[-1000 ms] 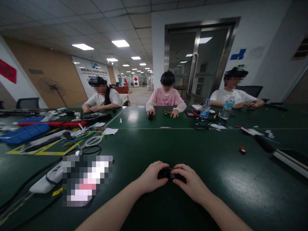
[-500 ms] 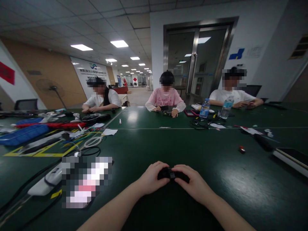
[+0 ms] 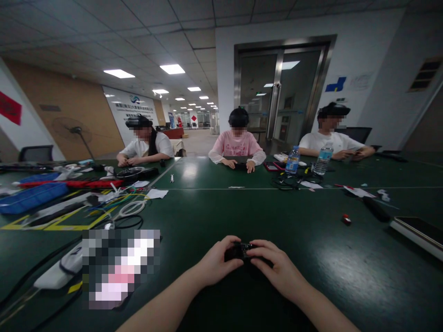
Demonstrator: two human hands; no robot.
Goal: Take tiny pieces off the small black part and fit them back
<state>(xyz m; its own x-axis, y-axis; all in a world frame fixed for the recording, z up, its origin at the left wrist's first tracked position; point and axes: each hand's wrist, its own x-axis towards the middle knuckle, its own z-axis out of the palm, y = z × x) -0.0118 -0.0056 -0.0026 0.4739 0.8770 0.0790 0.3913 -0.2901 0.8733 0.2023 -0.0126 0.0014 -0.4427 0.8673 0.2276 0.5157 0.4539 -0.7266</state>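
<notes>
Low in the middle of the head view, a small black object is held just over the green table. My left hand grips its left side, thumb below and fingers curled over the top. On the right side, my right hand pinches it between thumb and fingers. The object is dark and partly covered by my fingers, so I cannot make out what it is.
Left of my arms lie a white power strip, cables and a blue tray. Bottles stand farther back, a small red item and a white-edged box at right. Three people sit opposite.
My right fingers have shifted on the black object, whose top now shows differently. The view has tilted slightly. The person opposite in pink has moved their hands.
</notes>
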